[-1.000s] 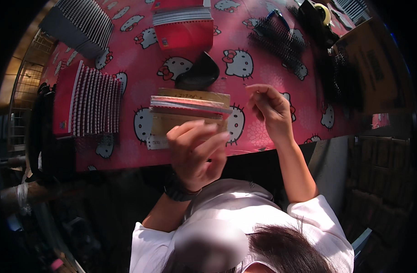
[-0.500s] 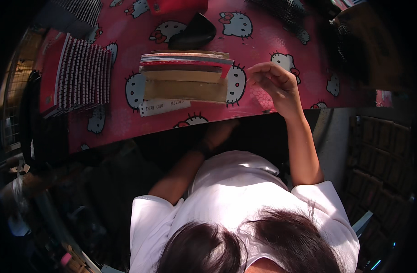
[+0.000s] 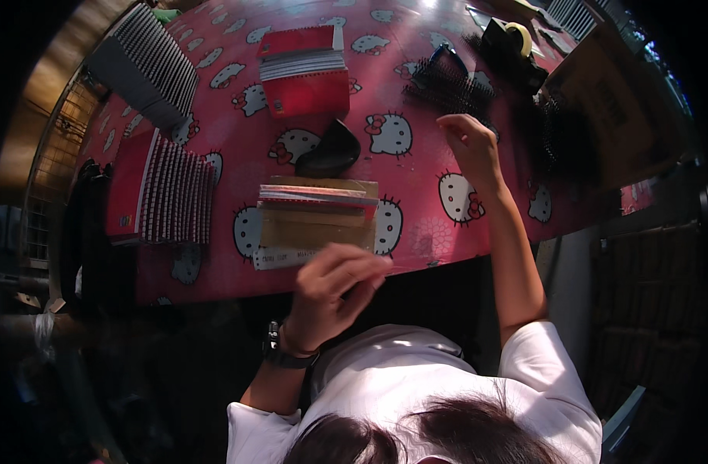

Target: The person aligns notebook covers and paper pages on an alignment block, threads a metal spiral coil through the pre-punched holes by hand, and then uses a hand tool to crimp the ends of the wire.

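Observation:
My left hand (image 3: 335,290) hangs at the table's near edge, its fingers loosely bent and the thumb a little apart, with nothing visible in it. It overlaps the lower edge of a small stack of brown card and paper-edged pads (image 3: 315,224), and a white handwritten paper strip (image 3: 280,259) lies beneath that stack. My right hand (image 3: 475,151) is raised above the table at the right, fingers half curled and apart from the thumb, no object showing between them. Nearest to it, just beyond the fingertips, are black spiral binding coils (image 3: 447,87).
Behind the card stack lies a black curved object (image 3: 331,151). Red-covered notebooks (image 3: 304,93) stand farther back. Spiral-bound stacks, one red (image 3: 165,193) and one grey (image 3: 149,69), are on the left. A tape dispenser (image 3: 519,39) and a cardboard box (image 3: 617,108) occupy the right.
My left hand has come up from below the table edge to beside the card stack. My right hand has moved toward the black coils. The view takes in more of the table's far side.

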